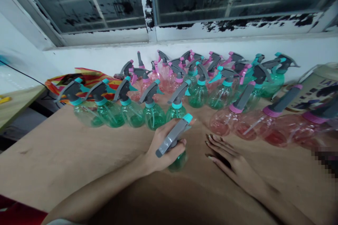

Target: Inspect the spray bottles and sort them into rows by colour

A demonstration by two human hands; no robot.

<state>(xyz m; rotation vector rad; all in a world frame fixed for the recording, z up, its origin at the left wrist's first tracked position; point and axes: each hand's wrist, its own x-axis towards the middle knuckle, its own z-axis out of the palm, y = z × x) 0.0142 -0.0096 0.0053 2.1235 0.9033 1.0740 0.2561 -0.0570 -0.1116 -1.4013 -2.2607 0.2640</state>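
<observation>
My left hand [161, 144] is closed around the neck of a green spray bottle [178, 163], just below its grey trigger head with a turquoise nozzle. Part of the bottle is hidden behind my fingers. On the table to the right, my right hand [235, 161] lies with its fingers stretched out and holds nothing. Past my left hand stands a row of green spray bottles [133, 116] with turquoise collars. Beyond my right hand is a row of pink spray bottles [246, 128] with grey heads and pink collars.
More pink and green spray bottles [176, 77] crowd the back of the wooden table [66, 158] by the wall. A red and orange plastic bag [91, 74] lies at the back left. A printed bag or container [311, 88] stands at the right, below the window [185, 0].
</observation>
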